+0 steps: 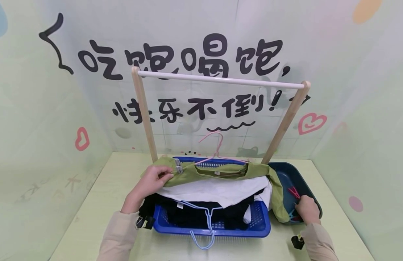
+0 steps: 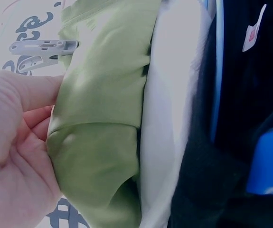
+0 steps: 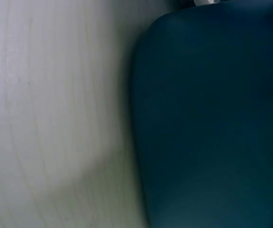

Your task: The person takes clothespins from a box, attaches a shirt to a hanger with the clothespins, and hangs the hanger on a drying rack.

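Observation:
A green shirt (image 1: 188,177) lies across the back of a blue basket (image 1: 211,232), with a pink hanger (image 1: 217,148) in its neck. My left hand (image 1: 157,177) pinches the shirt's shoulder between thumb and fingers, just beside a grey clothespin (image 1: 178,166) clipped on the fabric. In the left wrist view the same clothespin (image 2: 43,50) sits above the thumb. On the right, my right hand (image 1: 308,209) reaches into a dark teal tray (image 1: 283,172), near a pink clothespin (image 1: 294,192) and a blue one. Its fingertips are hidden, and the right wrist view shows only tray and tabletop.
White cloth (image 1: 214,190) and black clothing (image 1: 188,214) fill the basket, with a light blue hanger (image 1: 208,224) hooked over the front. Behind stands a rack with a white bar (image 1: 221,79) and wooden posts (image 1: 286,123). A printed wall closes the back of the table (image 1: 100,192).

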Motion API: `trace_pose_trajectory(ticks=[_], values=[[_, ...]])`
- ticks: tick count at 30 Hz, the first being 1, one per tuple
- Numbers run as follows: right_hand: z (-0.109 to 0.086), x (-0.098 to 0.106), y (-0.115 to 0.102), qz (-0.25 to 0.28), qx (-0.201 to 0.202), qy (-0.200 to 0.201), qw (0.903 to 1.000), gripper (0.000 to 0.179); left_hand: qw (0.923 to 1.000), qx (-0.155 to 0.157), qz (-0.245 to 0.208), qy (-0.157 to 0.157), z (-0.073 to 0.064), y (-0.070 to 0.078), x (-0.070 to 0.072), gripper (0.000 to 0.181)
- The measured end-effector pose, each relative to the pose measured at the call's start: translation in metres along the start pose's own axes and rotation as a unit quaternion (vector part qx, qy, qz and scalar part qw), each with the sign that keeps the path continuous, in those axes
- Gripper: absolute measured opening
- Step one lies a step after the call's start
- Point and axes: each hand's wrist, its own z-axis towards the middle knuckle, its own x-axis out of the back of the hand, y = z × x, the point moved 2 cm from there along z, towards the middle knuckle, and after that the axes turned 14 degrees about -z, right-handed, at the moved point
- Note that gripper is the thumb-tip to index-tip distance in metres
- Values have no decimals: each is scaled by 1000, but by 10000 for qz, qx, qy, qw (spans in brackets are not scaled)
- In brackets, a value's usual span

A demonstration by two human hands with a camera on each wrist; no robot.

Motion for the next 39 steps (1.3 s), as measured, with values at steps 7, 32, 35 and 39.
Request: trace_pose_trajectory(ticks=[7,32,35,39], values=[[-1,1,0,12,-2,-5,10000,24,10000,21,-11,-13,0,-2,0,5],[-4,31,-2,1049,237,1108,9880,34,9999,68,-97,27,0,-3,-1,5],[-5,32,-4,1116,316,1377,9837,32,9999,76,-97,24,-1,-3,-1,5],[-6,36,-10,1287,455,1721,9756,29,9999,35,-95,17,-1,-3,0,4]])
